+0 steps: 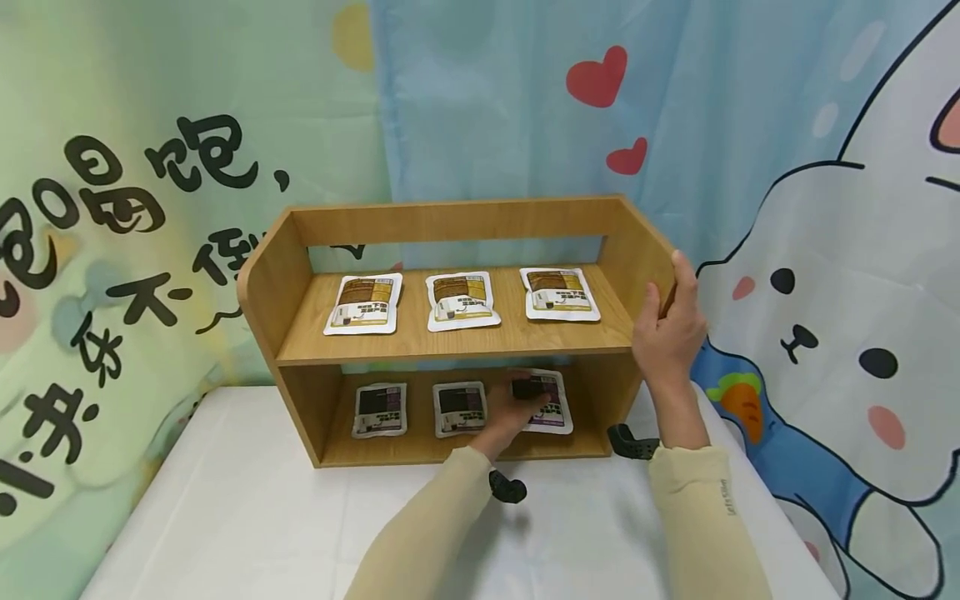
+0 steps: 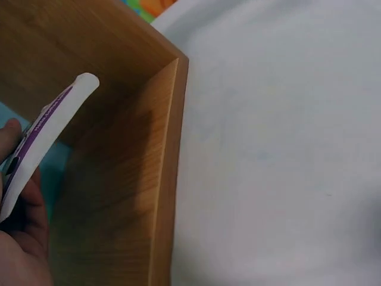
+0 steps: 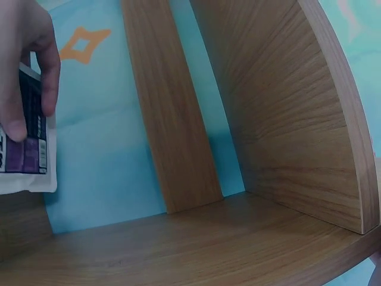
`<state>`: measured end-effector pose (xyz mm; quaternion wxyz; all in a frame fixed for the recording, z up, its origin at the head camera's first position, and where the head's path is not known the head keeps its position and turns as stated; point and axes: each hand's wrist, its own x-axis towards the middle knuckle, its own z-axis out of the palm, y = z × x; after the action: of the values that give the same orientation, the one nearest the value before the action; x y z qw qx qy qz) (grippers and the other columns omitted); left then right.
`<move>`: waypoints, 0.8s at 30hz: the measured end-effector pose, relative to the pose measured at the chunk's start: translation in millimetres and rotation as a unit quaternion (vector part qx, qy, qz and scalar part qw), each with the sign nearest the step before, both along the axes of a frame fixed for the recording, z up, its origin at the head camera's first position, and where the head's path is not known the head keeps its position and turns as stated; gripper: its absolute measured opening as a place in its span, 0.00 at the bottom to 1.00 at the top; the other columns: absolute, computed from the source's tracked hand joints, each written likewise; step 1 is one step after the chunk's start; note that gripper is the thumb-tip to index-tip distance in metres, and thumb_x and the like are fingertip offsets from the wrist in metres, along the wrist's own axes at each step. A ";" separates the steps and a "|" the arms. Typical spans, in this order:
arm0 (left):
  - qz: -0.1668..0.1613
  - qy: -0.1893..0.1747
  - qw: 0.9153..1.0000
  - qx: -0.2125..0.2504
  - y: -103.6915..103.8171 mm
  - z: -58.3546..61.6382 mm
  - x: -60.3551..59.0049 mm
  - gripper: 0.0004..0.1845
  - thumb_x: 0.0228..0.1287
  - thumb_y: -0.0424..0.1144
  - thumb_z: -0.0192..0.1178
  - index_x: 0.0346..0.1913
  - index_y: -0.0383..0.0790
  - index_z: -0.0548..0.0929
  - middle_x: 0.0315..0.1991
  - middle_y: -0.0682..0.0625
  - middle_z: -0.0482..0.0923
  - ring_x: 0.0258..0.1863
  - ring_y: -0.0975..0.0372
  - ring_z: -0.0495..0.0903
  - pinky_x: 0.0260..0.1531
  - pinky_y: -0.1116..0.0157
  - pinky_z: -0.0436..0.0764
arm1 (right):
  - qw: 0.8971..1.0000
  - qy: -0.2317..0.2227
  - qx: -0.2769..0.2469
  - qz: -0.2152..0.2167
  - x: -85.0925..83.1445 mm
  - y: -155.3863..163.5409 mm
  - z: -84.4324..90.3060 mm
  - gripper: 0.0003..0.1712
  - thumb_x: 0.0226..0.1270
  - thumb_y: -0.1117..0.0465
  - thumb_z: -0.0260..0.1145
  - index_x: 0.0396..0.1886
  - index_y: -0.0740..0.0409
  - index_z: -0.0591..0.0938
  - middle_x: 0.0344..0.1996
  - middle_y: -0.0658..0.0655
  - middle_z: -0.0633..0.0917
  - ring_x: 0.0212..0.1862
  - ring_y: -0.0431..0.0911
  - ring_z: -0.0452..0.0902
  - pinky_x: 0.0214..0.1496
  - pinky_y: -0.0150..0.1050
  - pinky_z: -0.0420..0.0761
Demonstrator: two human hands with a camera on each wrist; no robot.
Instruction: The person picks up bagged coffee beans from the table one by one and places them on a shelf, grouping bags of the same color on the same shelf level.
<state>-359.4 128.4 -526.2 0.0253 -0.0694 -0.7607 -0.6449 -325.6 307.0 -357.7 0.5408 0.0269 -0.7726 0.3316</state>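
Observation:
A two-tier wooden shelf (image 1: 465, 343) stands on a white table (image 1: 247, 508). My left hand (image 1: 510, 412) reaches into the lower tier at its right end and holds a black and purple pouch (image 1: 553, 410) there. In the left wrist view the pouch (image 2: 44, 128) shows edge-on, bent, against my palm (image 2: 21, 238) beside the shelf wall (image 2: 119, 196). My right hand (image 1: 667, 333) grips the front edge of the shelf's right side panel, thumb inside and fingers outside. In the right wrist view, fingers (image 3: 30, 53) lie on a black and purple pouch (image 3: 27, 161).
Three brown and yellow pouches (image 1: 461, 300) lie in a row on the upper tier. Two more dark pouches (image 1: 380, 409) lie at the left and middle of the lower tier. A cartoon curtain (image 1: 787, 167) hangs close behind. Bare tabletop (image 2: 280, 149) spreads in front of the shelf.

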 end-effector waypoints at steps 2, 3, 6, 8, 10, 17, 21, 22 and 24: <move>-0.006 0.001 1.000 0.006 2.4 2.3 -2.6 0.25 0.53 0.38 0.73 0.54 0.37 0.79 0.57 0.45 0.75 0.59 0.52 0.71 0.59 0.56 0.69 | 1.000 0.000 0.004 0.001 -0.1 1.5 0.4 0.24 0.76 0.58 0.55 0.69 0.47 0.66 0.57 0.61 0.79 0.45 0.63 0.80 0.42 0.58 0.79; -0.008 0.000 1.000 0.004 3.0 1.9 -3.9 0.26 0.53 0.38 0.73 0.55 0.37 0.79 0.58 0.44 0.74 0.60 0.53 0.71 0.59 0.56 0.68 | 1.000 -0.001 0.005 0.002 -0.1 2.1 0.3 0.24 0.76 0.58 0.54 0.69 0.47 0.66 0.58 0.61 0.79 0.46 0.63 0.80 0.43 0.58 0.79; -0.020 -0.014 1.000 0.004 2.8 0.1 -5.7 0.29 0.53 0.38 0.74 0.58 0.35 0.76 0.60 0.43 0.71 0.62 0.52 0.68 0.60 0.55 0.67 | 1.000 0.001 0.007 0.006 -0.3 2.9 -0.2 0.24 0.76 0.58 0.55 0.69 0.48 0.65 0.59 0.60 0.78 0.48 0.62 0.80 0.44 0.58 0.79; -0.035 -0.028 0.999 0.006 2.8 -1.1 -5.0 0.32 0.53 0.38 0.74 0.60 0.34 0.74 0.62 0.42 0.68 0.62 0.51 0.67 0.60 0.55 0.68 | 1.000 0.004 0.006 0.005 0.3 3.4 0.2 0.24 0.76 0.59 0.55 0.69 0.49 0.66 0.60 0.59 0.77 0.49 0.62 0.80 0.45 0.58 0.79; -0.050 -0.038 0.998 0.006 2.2 -2.2 -4.0 0.34 0.53 0.38 0.74 0.62 0.34 0.72 0.64 0.40 0.66 0.62 0.50 0.67 0.59 0.54 0.69 | 1.000 0.008 0.004 0.005 0.2 3.0 0.4 0.24 0.75 0.60 0.56 0.68 0.49 0.66 0.60 0.59 0.77 0.50 0.61 0.80 0.45 0.58 0.78; -0.063 -0.036 0.997 -0.027 2.1 -1.6 -2.5 0.38 0.50 0.36 0.76 0.64 0.34 0.70 0.63 0.41 0.68 0.60 0.51 0.69 0.58 0.55 0.69 | 1.000 0.009 0.008 0.003 0.7 4.2 0.3 0.24 0.76 0.59 0.55 0.68 0.49 0.66 0.59 0.61 0.78 0.49 0.62 0.79 0.46 0.58 0.78; -0.051 -0.030 0.996 -0.065 6.7 -5.7 -3.3 0.38 0.48 0.35 0.76 0.63 0.34 0.71 0.60 0.40 0.70 0.60 0.50 0.69 0.60 0.53 0.67 | 1.000 0.004 0.004 0.001 1.7 4.0 0.8 0.24 0.76 0.59 0.55 0.69 0.48 0.66 0.60 0.60 0.77 0.50 0.62 0.79 0.47 0.58 0.78; -0.048 -0.033 0.995 -0.076 7.8 -8.8 -4.7 0.38 0.48 0.35 0.77 0.63 0.35 0.71 0.61 0.41 0.70 0.61 0.50 0.69 0.61 0.54 0.66 | 1.000 0.004 0.003 0.003 1.8 3.6 0.8 0.24 0.76 0.59 0.55 0.69 0.48 0.66 0.60 0.60 0.77 0.50 0.62 0.79 0.46 0.58 0.78; -0.041 -0.040 0.994 -0.094 9.8 -16.1 -8.5 0.39 0.48 0.35 0.76 0.64 0.36 0.70 0.61 0.41 0.69 0.61 0.50 0.69 0.61 0.54 0.66 | 1.000 0.005 0.005 0.006 1.4 2.6 0.5 0.24 0.76 0.60 0.55 0.69 0.49 0.66 0.60 0.60 0.77 0.49 0.62 0.79 0.45 0.59 0.78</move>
<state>-367.9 138.2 -542.3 -0.0378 -0.0765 -0.8148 -0.5734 -324.1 309.6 -357.2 0.5423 0.0357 -0.7716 0.3306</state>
